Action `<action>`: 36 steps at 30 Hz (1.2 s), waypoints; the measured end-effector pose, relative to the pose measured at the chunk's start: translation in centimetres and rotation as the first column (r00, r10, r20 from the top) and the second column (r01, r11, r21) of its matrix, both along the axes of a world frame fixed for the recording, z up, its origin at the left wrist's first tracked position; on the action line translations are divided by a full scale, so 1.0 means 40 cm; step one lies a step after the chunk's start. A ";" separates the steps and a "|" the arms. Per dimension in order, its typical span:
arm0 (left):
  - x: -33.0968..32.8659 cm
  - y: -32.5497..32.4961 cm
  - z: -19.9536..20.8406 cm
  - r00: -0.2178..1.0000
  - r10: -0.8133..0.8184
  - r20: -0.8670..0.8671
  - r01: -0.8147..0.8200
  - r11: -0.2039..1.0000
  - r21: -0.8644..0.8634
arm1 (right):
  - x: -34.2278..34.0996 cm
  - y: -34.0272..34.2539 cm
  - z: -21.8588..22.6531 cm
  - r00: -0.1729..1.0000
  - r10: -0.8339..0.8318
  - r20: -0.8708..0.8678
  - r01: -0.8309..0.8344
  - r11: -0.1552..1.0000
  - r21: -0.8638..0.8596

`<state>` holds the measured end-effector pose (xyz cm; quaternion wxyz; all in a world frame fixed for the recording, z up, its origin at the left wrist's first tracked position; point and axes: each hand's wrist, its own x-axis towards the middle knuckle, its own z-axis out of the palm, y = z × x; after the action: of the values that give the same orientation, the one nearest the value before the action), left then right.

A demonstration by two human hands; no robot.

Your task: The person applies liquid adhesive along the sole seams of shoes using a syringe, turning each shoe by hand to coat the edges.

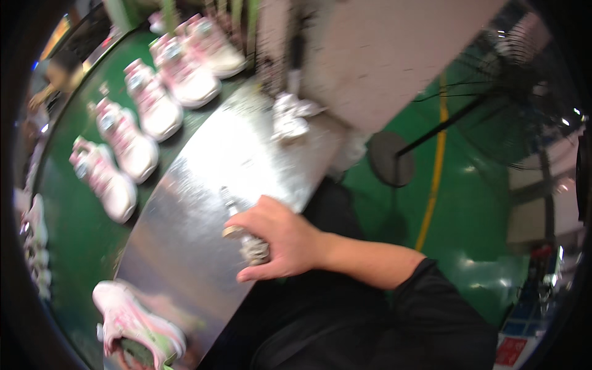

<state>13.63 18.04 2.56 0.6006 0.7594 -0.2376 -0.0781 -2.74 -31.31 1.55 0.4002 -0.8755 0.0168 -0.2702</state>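
My right hand [287,237] is closed, thumb and fingers curled round a small tool [254,250]. The tool has a light ring, a lumpy grey-white part and a narrow metal tip; motion blur hides its exact kind. It is over the shiny metal worktop [203,185]. At the lower left, a pink and white sneaker [126,308] is tilted, its opening toward the lower edge. Part of my left hand [132,356] shows at that opening, gripping the sneaker; most of this hand is hidden or cut off.
Several pink and white sneakers [142,102] stand in a row on a green surface [68,246] at the left. Crumpled white paper or cloth [291,117] lies near the worktop's far end. A pale panel [370,55] rises behind it. To the right is a fan stand [393,159].
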 end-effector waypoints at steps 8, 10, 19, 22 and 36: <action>0.084 -0.316 0.087 0.847 -0.092 -0.524 -0.062 0.961 -0.269 | -0.059 -0.002 0.052 0.968 -0.066 -0.242 0.121 0.968 0.221; 0.081 -0.411 0.064 0.818 -0.183 -0.546 0.002 0.949 -0.315 | -0.075 -0.012 0.054 0.967 -0.077 -0.242 0.127 0.972 0.198; 0.066 -0.542 0.041 0.727 -0.397 -0.560 0.083 0.861 -0.502 | -0.059 0.025 0.099 0.989 0.127 -0.077 -0.112 0.979 0.173; 0.062 -0.543 0.053 0.678 -0.512 -0.528 0.116 0.783 -0.610 | -0.056 0.009 0.163 0.969 0.240 -0.065 -0.218 0.947 0.236; 0.067 -0.481 0.057 0.770 -0.578 -0.269 0.128 0.554 -0.822 | 0.095 0.199 0.283 0.683 0.600 0.416 -0.624 0.184 0.759</action>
<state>16.31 -1.19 4.85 0.8726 0.3136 -0.2326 -0.2934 1.05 -23.36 12.85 0.8532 -0.4769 -0.2050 -0.0510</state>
